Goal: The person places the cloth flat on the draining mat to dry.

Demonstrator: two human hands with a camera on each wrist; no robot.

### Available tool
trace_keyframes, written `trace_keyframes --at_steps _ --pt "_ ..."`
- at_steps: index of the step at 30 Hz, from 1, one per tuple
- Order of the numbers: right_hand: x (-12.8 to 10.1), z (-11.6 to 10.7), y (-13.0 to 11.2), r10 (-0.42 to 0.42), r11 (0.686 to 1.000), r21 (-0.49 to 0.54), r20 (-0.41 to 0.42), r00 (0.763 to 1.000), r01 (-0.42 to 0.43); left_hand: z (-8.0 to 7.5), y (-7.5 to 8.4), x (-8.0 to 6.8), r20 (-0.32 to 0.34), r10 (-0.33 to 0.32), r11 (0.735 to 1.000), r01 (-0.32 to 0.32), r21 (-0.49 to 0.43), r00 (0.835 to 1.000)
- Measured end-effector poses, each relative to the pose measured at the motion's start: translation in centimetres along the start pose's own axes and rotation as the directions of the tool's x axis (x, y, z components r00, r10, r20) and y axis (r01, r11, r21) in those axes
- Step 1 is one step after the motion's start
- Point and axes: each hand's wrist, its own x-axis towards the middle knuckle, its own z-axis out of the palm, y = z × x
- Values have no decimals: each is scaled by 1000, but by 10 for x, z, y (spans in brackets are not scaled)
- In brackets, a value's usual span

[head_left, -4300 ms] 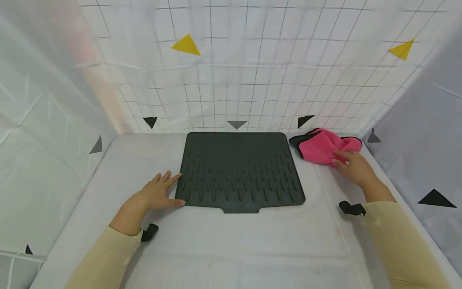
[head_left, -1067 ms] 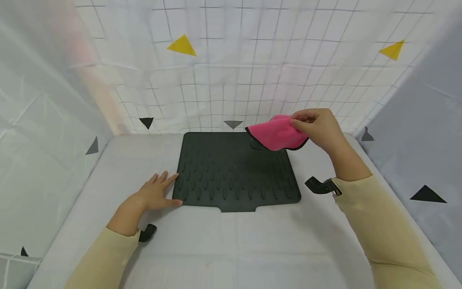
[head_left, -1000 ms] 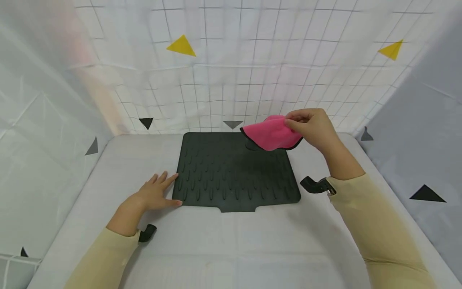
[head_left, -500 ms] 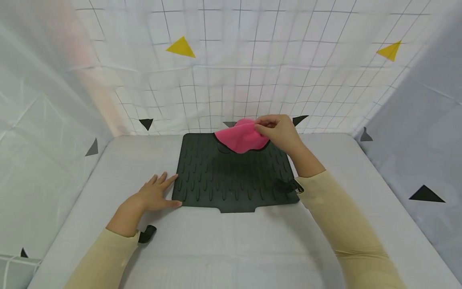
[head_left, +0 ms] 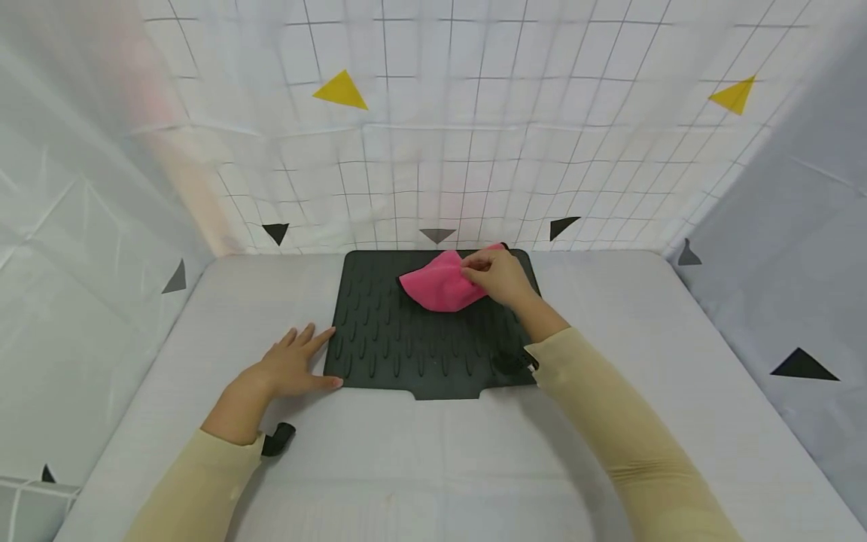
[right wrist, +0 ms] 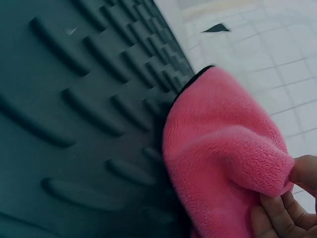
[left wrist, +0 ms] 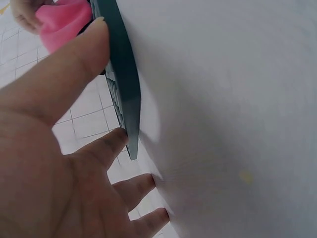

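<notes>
A dark green-black rubber mat (head_left: 386, 354) with raised ridges and a front tab lies on the white table. My left hand (head_left: 287, 365) is spread at its left edge, with thumb and index finger touching the rim; in the left wrist view the other fingertips rest on the table. My right hand (head_left: 497, 277) pinches a pink cloth (head_left: 439, 284) with black edging over the mat's back half. The right wrist view shows the fluffy cloth (right wrist: 223, 144) bunched between thumb and fingers, its lower edge right at the ridges.
White table covering (head_left: 379, 467) surrounds the mat. A gridded white curtain (head_left: 440, 150) rises behind it, with yellow and black triangle markers. Plain sheets hang at left (head_left: 95, 226) and right (head_left: 779, 263). A black wrist-camera mount (head_left: 278, 439) sits at the left sleeve.
My right hand picked the pink cloth up from the table at back right, carried it left over the mat, then lowered it onto the mat's back half. My left hand has stayed put.
</notes>
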Motion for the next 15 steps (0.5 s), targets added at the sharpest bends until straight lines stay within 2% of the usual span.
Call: trace_keyframes --at_steps 9,15 --pt "1 14 16 50 998 -36 81 995 -48 -1 1 0 -1 -4 1000 4 0 1000" --pt "0 10 16 50 998 -50 125 991 -44 -1 0 -1 -1 -4 1000 4 -2 1000"
